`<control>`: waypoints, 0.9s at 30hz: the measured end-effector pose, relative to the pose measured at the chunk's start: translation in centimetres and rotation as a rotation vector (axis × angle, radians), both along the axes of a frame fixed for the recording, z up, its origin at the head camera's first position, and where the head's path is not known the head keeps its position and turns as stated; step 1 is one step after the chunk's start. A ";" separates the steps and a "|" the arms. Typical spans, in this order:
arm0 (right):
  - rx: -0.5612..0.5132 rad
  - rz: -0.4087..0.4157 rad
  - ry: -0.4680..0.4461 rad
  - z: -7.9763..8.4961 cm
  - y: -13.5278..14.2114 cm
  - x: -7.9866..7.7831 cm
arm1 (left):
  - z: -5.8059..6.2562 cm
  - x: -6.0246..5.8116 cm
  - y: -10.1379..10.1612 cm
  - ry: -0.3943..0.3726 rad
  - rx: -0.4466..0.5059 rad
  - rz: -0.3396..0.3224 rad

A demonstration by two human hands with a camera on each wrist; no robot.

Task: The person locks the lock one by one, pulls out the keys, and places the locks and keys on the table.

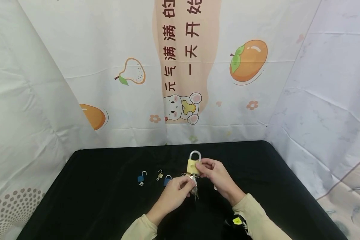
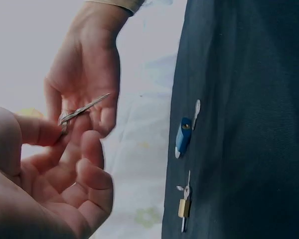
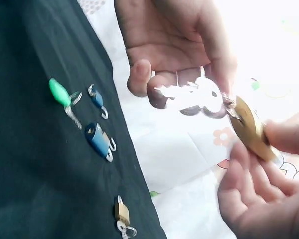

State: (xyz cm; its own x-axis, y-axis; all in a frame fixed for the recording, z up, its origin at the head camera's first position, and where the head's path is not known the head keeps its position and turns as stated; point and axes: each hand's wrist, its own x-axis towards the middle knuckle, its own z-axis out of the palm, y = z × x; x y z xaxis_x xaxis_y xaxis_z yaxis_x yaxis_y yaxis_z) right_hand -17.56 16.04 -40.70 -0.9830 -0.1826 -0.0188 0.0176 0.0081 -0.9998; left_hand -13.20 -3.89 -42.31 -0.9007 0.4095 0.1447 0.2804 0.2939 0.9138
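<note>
A brass padlock (image 1: 192, 166) is held up over the black table by my right hand (image 1: 217, 175), its steel shackle pointing upward. In the right wrist view the right thumb and fingers (image 3: 256, 189) pinch the padlock's body (image 3: 249, 127). My left hand (image 1: 174, 191) pinches a bunch of silver keys (image 1: 195, 190) just below the padlock. Those keys (image 3: 204, 97) meet the lock's underside; glare hides whether one sits in the keyway. In the left wrist view the keys (image 2: 82, 109) stick out past the left thumb and fingers, and the padlock is not visible.
On the black cloth (image 1: 108, 200) lie a blue padlock (image 1: 141, 179), a small brass padlock (image 1: 160, 175) and another blue padlock (image 1: 167, 181) partly behind the left hand. A green tag (image 3: 59, 92) with a key lies near them. A printed curtain (image 1: 132, 106) hangs behind the table.
</note>
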 end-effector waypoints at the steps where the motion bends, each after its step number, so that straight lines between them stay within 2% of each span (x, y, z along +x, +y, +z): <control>1: -0.051 -0.034 -0.008 0.1 0.0 -0.2 | 0.0 0.2 0.0 -0.009 -0.012 -0.011; 3: -0.132 -0.093 -0.002 0.4 0.2 -0.7 | -0.1 0.6 -0.1 -0.022 -0.037 -0.033; 5: -0.169 -0.123 0.014 0.8 0.5 -1.0 | -0.3 0.8 -0.2 -0.017 -0.067 -0.041; 10: -0.104 -0.085 0.015 0.7 1.0 -1.5 | -0.9 0.3 -0.8 0.023 -0.085 -0.009; 15: -0.081 -0.062 -0.007 -0.2 0.8 -1.7 | -1.6 -0.6 -1.1 0.033 -0.149 0.013; 17: -0.097 -0.049 -0.016 -0.6 0.6 -1.8 | -2.1 -0.9 -1.1 0.013 -0.178 0.021; 22: -0.158 0.033 -0.072 -2.0 -0.8 -2.3 | -3.5 -1.2 -0.9 -0.109 -0.204 0.017; 27: -0.138 0.105 -0.137 -4.0 -2.6 -2.9 | -4.4 -1.3 -0.8 -0.163 -0.210 0.017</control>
State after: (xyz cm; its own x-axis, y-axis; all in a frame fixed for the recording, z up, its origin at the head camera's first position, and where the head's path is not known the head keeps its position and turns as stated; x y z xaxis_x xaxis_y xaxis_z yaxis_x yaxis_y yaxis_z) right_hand -20.47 13.42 -44.68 -0.9483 -0.2944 -0.1185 0.1596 -0.1199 -0.9799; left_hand -14.54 -4.73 -46.71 -0.9122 0.4000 -0.0892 0.1283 0.4855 0.8648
